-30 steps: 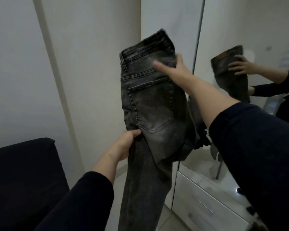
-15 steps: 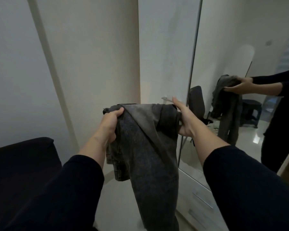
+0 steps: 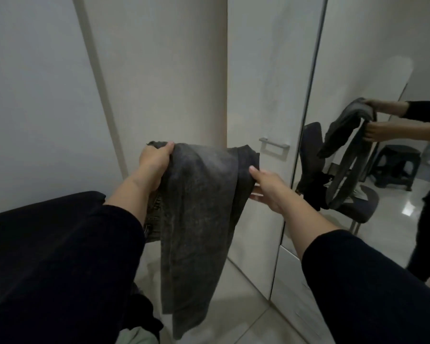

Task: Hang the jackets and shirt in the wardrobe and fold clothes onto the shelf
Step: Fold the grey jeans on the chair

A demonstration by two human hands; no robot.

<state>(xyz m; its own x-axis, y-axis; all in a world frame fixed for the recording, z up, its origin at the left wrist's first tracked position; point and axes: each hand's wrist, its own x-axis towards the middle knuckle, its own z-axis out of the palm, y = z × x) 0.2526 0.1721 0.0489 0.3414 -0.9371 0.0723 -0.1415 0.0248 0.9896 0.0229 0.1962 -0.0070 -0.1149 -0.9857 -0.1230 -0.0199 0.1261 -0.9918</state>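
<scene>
Dark armchair (image 3: pixel 42 219) at far left, against the wall. Left hand (image 3: pixel 154 162) curled round the left end of the jeans (image 3: pixel 199 199), thumb on top of the fold. Jeans draped between the 2 hands in front of the wardrobe door (image 3: pixel 266 70), legs hanging toward the floor. Right hand (image 3: pixel 268 187) pinching the right end of the fold, thumb above, fingers under. Door handle (image 3: pixel 274 145) just behind. Mirror (image 3: pixel 382 58) at right, reflecting hands, jeans, a chair and a stool.

Faded charcoal jeans (image 3: pixel 196 194) (mottled) — white wardrobe (image 3: pixel 266 83), black sleeves (image 3: pixel 372 289)
</scene>
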